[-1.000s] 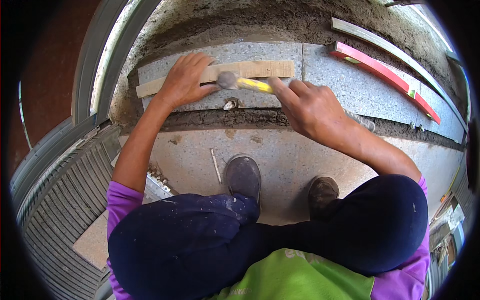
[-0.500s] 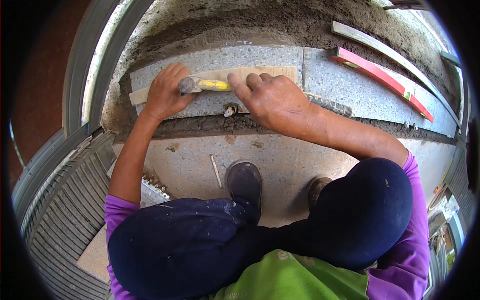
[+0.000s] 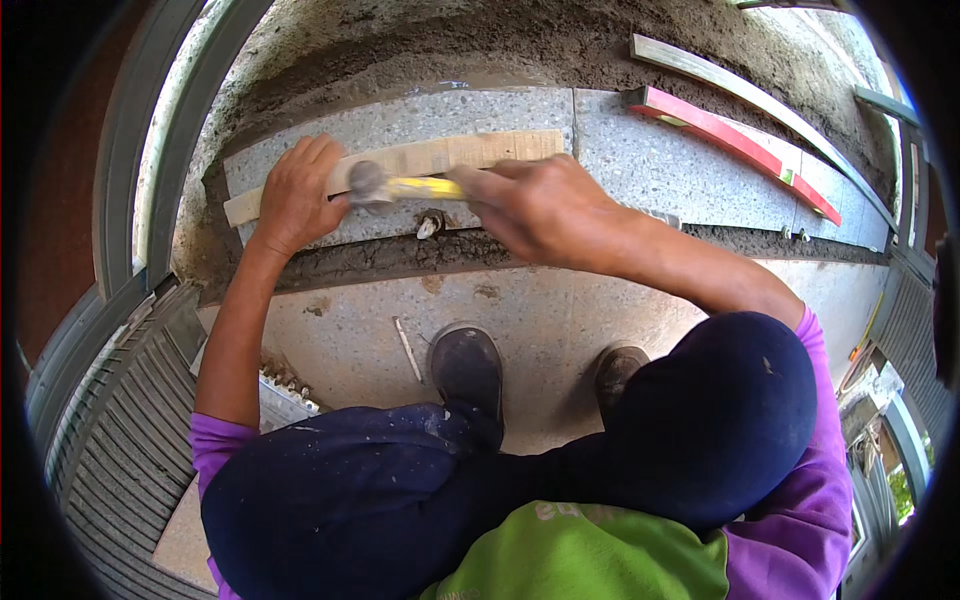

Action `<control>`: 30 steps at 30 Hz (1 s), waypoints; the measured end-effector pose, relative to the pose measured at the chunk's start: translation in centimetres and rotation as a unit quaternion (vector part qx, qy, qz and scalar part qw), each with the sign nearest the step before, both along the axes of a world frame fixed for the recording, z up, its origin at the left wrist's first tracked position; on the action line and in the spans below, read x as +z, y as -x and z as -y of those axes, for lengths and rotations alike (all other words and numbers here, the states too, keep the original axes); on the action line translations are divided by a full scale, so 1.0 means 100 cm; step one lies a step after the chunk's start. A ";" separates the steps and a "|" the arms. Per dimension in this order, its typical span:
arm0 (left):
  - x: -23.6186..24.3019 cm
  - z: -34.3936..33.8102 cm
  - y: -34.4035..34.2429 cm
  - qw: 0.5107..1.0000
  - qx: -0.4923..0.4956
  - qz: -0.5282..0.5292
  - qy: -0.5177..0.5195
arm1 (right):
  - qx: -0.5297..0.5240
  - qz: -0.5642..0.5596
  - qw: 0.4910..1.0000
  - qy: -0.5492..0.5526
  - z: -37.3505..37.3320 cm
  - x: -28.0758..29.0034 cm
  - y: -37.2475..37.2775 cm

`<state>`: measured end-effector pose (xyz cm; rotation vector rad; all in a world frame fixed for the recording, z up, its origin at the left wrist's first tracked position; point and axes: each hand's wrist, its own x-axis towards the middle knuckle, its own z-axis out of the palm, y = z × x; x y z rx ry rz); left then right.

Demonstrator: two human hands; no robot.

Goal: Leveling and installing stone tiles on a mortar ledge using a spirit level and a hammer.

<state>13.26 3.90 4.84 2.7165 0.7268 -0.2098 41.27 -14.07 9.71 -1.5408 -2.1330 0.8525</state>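
Observation:
My right hand (image 3: 545,212) is closed around a hammer (image 3: 425,187) with a yellow and dark handle. The hammer's grey head, slightly blurred, hangs over the near edge of a pale wooden board (image 3: 450,153). That board lies lengthwise on a speckled grey floor tile (image 3: 400,112). Toward the board's left end, my left hand (image 3: 297,195) grips it, fingers over the top and thumb on the near side. A small whitish clip-like piece (image 3: 428,224) sticks out at the tile's near edge, beside the mortar gap.
A red spirit level (image 3: 735,145) lies on the right-hand tiles, with a long straight bar (image 3: 760,100) beyond it. Wet mortar (image 3: 480,50) spreads behind the tiles. My shoes rest on laid tiles (image 3: 540,300), near a thin white stick (image 3: 407,348). Metal door frames (image 3: 125,200) stand at left.
The hammer head has shifted slightly toward me relative to the board, and my right hand has tilted with it. My left hand stays on the board. The whole view has shifted slightly.

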 end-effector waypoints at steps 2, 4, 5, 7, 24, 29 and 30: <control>0.002 0.001 0.003 1.000 0.007 0.009 -0.002 | -0.020 -0.112 0.978 0.176 0.020 0.003 -0.022; 0.004 0.004 0.006 1.000 0.015 0.019 -0.002 | -0.023 -0.120 0.950 0.288 0.057 0.008 -0.044; 0.005 0.003 0.008 1.000 0.008 0.023 -0.010 | -0.016 -0.111 0.941 0.319 0.078 0.010 -0.054; 0.001 0.001 0.005 1.000 0.000 0.022 -0.012 | -0.063 -0.097 0.922 0.368 0.127 0.012 -0.077; 0.027 0.020 0.017 0.993 0.087 0.033 -0.079 | 0.011 0.230 0.952 0.203 0.308 0.000 -0.167; 0.033 0.023 0.051 0.975 0.177 0.128 -0.048 | -0.201 0.316 0.926 -0.052 0.260 0.007 -0.238; 0.021 0.024 0.049 0.970 0.186 0.141 -0.066 | -0.243 0.374 0.892 -0.074 0.246 0.018 -0.263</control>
